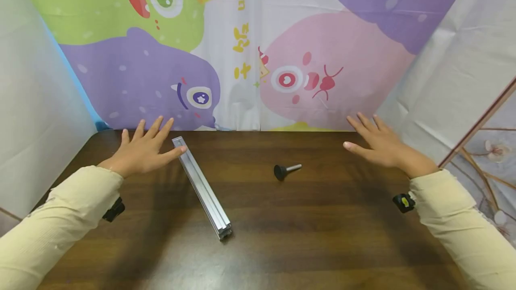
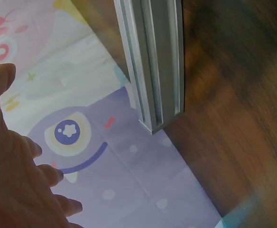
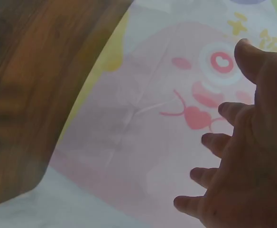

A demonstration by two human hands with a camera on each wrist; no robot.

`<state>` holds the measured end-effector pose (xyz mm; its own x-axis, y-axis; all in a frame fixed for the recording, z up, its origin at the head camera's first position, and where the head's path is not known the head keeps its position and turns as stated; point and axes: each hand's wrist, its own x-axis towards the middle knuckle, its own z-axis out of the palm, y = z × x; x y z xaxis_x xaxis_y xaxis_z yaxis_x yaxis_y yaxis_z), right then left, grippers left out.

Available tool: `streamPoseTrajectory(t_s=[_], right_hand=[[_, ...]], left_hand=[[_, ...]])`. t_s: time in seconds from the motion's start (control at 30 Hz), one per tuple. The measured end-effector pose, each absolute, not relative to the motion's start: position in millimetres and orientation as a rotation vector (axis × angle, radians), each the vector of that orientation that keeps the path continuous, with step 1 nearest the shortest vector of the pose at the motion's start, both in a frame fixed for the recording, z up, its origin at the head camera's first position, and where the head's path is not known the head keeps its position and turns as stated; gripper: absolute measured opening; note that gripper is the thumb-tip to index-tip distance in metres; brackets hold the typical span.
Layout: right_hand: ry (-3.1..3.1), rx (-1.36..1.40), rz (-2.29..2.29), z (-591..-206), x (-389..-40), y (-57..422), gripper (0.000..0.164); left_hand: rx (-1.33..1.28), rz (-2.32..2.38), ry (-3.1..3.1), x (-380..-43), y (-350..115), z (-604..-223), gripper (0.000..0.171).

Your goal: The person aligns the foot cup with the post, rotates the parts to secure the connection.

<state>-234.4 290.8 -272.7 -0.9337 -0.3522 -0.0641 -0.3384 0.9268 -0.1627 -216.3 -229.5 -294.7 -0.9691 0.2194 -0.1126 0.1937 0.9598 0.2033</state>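
Observation:
A silver slotted aluminium profile bar (image 1: 203, 187) lies slantwise on the table, left of the middle. My left hand (image 1: 143, 149) is held above the table with fingers spread, its thumb over the bar's far end in the head view. In the left wrist view the bar (image 2: 155, 61) shows apart from that hand (image 2: 20, 161). Right of the bar, a black round-based levelling foot with a metal stud (image 1: 281, 172) lies on its side. My right hand (image 1: 380, 147) hovers to the right of the foot, fingers spread and holding nothing; the right wrist view shows the same hand (image 3: 247, 142).
The brown wooden table (image 1: 322, 236) ends at a cartoon-printed cloth (image 1: 238, 93) hanging along its back edge. White cloth sides (image 1: 48, 79) rise at left and right. A flower-patterned panel (image 1: 492, 155) stands at the far right.

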Motion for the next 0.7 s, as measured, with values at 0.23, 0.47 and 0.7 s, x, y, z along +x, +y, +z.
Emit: streamPoseTrajectory(t_s=[0.23,0.47,0.7], right_hand=[[2.994,-0.632,-0.231,-269.2,-231.2,256.6,0.080],[3.007,-0.783,-0.299,-279.3,-231.5,181.6,0.077],[2.992,-0.944,-0.416,-309.3,-216.5,89.8,0.073]], left_hand=[[0.285,0.418,2.960,-214.1,-238.5,-298.0,0.093],[0.215,0.586,2.942,-209.9,-259.2,-315.1,0.090],[0.164,0.775,2.932,-207.6,-275.2,-332.6,0.086]])
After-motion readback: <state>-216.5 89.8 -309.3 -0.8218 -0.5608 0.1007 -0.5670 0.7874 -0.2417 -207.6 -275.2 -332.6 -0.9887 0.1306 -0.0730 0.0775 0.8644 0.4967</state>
